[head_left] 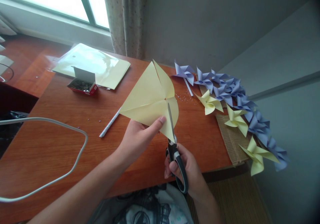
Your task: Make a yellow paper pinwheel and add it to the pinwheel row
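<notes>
My left hand [137, 138] pinches the lower edge of a pale yellow square of paper [147, 97], held up over the wooden desk [62, 140]; the sheet is creased along its diagonals and partly slit. My right hand [186, 170] grips black-handled scissors [175, 150], whose blades point up into the paper's lower corner toward its centre.
Finished purple pinwheels [225, 87] and yellow pinwheels [236, 119] lie along the desk's right edge on corrugated card [231, 140]. A stack of yellow sheets [92, 64] and a small box of pins [82, 84] sit at the back. A white stick [110, 122] and a white cable [62, 124] lie left.
</notes>
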Demonstrator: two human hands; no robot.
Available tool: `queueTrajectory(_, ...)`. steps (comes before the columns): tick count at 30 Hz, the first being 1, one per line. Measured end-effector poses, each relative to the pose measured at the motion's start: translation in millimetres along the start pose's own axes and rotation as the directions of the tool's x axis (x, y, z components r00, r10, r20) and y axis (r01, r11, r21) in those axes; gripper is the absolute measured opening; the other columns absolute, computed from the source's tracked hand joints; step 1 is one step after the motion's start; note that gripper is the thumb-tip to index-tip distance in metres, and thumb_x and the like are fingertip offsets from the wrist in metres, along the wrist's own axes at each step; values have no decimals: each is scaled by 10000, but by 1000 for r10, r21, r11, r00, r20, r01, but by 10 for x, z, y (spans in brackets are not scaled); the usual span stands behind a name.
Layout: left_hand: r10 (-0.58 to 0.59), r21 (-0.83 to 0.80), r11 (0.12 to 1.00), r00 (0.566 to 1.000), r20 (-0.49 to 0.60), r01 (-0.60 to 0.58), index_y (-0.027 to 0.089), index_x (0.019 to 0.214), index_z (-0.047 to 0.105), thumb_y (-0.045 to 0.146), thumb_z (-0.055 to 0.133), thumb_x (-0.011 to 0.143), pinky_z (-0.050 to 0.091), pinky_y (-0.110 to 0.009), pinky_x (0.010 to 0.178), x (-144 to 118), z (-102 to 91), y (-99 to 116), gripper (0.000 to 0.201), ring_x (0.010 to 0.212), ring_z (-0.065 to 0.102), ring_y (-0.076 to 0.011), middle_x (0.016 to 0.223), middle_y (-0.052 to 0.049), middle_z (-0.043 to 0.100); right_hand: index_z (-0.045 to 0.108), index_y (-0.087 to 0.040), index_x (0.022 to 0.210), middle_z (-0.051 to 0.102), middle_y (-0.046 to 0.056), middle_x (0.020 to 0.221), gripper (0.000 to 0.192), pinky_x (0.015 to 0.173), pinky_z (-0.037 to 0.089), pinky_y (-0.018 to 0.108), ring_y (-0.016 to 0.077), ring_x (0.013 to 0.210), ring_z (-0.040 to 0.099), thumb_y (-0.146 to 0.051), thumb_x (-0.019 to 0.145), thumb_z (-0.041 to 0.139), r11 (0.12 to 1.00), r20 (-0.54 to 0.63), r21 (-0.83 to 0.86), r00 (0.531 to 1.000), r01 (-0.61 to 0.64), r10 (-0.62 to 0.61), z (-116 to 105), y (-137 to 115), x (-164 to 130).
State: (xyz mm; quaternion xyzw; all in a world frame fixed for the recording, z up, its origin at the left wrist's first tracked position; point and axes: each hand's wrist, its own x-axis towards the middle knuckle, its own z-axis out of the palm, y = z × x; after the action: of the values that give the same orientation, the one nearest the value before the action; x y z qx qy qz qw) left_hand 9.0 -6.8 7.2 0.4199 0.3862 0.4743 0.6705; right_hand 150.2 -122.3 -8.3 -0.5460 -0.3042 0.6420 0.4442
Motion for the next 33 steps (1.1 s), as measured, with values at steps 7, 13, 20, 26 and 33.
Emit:
queueTrajectory(7, -13, -89, 996, 995, -101, 4, 164, 929, 751, 361, 800, 792, 566, -306, 771, 43, -87, 42, 245, 961, 710, -263, 1018, -80, 775, 511, -200, 850, 582, -44, 643, 583, 483, 451, 202, 96, 502, 560, -616, 649, 868, 995, 41, -19, 995, -95, 95, -1, -45, -43)
queueTrajectory(13, -36, -302, 953, 984, -175, -18, 175, 1084, 721, 281, 784, 810, 509, -209, 600, 89, -75, 116, 301, 899, 707, -185, 1113, -56, 760, 522, -192, 858, 619, -35, 663, 543, 527, 448, 204, 94, 536, 575, -589, 692, 854, 989, 82, -109, 991, -98, 107, -230, -65, -49)
queueTrajectory(20, -109, -412, 910, 983, -150, 38, 199, 1181, 685, 209, 791, 768, 522, -205, 569, 96, -53, 149, 427, 782, 719, -173, 847, -9, 763, 578, -189, 911, 673, 3, 708, 521, 569, 416, 233, 118, 611, 568, -495, 656, 915, 977, 155, -213, 987, -12, 46, -628, -237, -134)
queueTrajectory(26, -122, -461, 882, 992, -33, 93, 230, 1253, 660, 199, 734, 828, 597, -265, 764, 107, -67, 122, 433, 999, 728, -235, 1105, -46, 772, 619, -193, 875, 697, 51, 717, 447, 566, 444, 294, 176, 618, 602, -552, 729, 841, 959, 61, -221, 984, 177, -167, -720, -269, -59)
queueTrajectory(33, -256, -376, 865, 937, 239, 333, 162, 1260, 679, 258, 797, 774, 601, -331, 799, 47, -85, 72, 508, 907, 756, -287, 984, -93, 794, 637, -209, 985, 797, 80, 991, 334, 659, 526, 265, 176, 765, 734, -378, 787, 846, 978, -318, -102, 926, 181, -204, -580, -220, 182)
